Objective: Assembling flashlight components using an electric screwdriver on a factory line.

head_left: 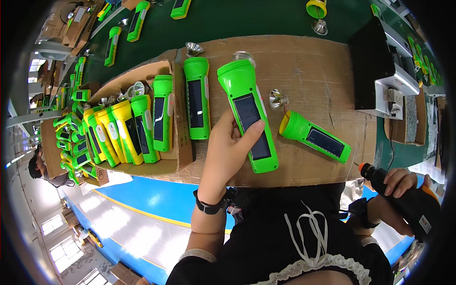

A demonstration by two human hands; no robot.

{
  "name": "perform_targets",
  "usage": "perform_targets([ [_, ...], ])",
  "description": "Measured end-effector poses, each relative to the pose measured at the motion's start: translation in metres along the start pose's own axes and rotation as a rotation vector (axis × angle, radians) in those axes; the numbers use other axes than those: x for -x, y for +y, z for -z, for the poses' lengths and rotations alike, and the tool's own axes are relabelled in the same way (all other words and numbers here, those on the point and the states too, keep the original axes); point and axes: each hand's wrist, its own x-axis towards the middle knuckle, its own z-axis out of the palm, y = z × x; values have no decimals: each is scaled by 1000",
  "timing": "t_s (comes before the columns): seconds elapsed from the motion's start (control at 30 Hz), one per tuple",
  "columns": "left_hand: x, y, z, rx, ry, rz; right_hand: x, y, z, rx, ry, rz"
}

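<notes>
My left hand (230, 147) is closed around a green flashlight (238, 80) with a dark solar panel, held over the cardboard with my thumb across the panel. Down at the right, past the cardboard's edge, my right hand (401, 185) grips a black electric screwdriver (378, 177) with an orange collar, its thin bit pointing up and left. Between the hands lies another green flashlight (327, 143), its yellow-rimmed head toward a loose silver reflector (277, 99). Left of the held flashlight, one more green flashlight (195, 99) lies beside a reflector (193, 48). Another reflector (243, 57) is partly hidden behind the held one.
An open carton (178, 118) at the left holds several green and yellow flashlights with reflectors. A black and white machine (380, 66) stands at the right of the cardboard sheet (313, 61). More flashlights lie on the green table (266, 19). A person (42, 166) is at far left.
</notes>
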Motion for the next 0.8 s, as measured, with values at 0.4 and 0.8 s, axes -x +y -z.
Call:
perform_targets([
  [0.4,19,65,3,144,45,-215,-11,-20,-34,39,353,-68],
  [0.8,-8,56,-20,813,-194,122,5,-27,9,-119,227,-88],
])
